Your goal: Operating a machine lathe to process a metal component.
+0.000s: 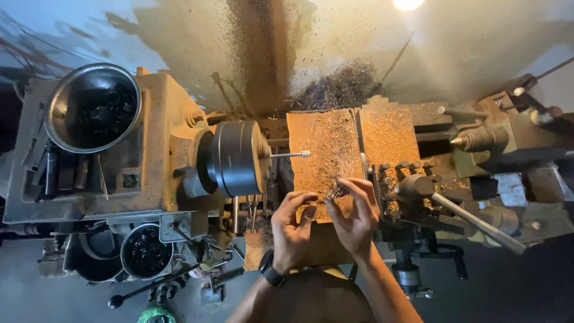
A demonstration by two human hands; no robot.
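Both my hands are raised over the front of a metal lathe. My right hand (354, 216) pinches a small dark threaded part (335, 192) between thumb and fingers. My left hand (292, 222), a dark watch on its wrist, has its fingers curled close to the same part, fingertips almost touching it. A thin rod with a threaded tip (291, 154) sticks out of the round dark chuck (237, 158) to the left of my hands. Below my hands lies a chip-covered brown plate (323, 149).
A metal bowl of dark small parts (92, 107) sits on the headstock at left, and a second round container (143, 251) stands lower down. The tool post with its long handle (472, 221) is right of my hands. The tailstock centre (475, 139) points in from the right.
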